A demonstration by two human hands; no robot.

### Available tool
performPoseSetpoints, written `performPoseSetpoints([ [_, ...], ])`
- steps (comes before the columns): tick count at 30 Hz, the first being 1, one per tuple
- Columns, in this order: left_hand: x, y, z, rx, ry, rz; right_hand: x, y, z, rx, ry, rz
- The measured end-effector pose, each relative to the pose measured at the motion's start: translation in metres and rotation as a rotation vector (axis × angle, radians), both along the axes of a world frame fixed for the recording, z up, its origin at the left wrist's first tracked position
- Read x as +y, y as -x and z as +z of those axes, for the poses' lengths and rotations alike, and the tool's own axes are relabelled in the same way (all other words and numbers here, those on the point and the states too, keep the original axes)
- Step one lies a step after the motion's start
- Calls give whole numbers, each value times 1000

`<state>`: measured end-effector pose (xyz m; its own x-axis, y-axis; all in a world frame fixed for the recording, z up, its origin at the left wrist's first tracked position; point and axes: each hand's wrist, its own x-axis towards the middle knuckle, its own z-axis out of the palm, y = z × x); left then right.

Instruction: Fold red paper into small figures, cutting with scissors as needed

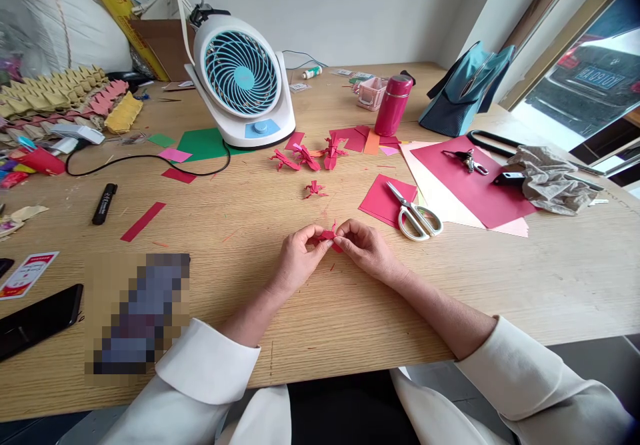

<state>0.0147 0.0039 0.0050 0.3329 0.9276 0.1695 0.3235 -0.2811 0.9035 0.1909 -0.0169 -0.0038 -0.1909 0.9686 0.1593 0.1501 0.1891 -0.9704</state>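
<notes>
Table (pixel 240 218): beneath the fingers. White fan (pixel 243 78): beyond the fingers, to their left. Left hand (pixel 299 258) and right hand (pixel 369 251): fingertips facing. Scissors (pixel 409 207): right of the fingers. Folded red paper (pixel 327 235): clamped in both hands' fingertips.

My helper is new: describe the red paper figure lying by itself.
Find the white fan, then the cluster of red paper figures at its front right. Between that cluster and the left hand lies the lone figure, neither grouped nor held.
</notes>
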Motion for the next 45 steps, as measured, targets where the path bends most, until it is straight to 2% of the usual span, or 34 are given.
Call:
performPoseSetpoints([
  [9,-1,1,0,77,-185,-33,2,-1,-1,23,28,14],
  [17,2,2,1,64,-189,-62,3,-5,-3,52,42,66],
  [24,0,0,2,0,-76,-11,3,-3,0,91,53,41],
  [33,1,0,0,-29,-11,-4,2,-2,1,5,53,-15],
  [40,1,1,3,12,-110,16,3,-2,-1,72,55,11],
  [45,0,2,5,30,-200,9,2,-2,4,118,70,47],
])
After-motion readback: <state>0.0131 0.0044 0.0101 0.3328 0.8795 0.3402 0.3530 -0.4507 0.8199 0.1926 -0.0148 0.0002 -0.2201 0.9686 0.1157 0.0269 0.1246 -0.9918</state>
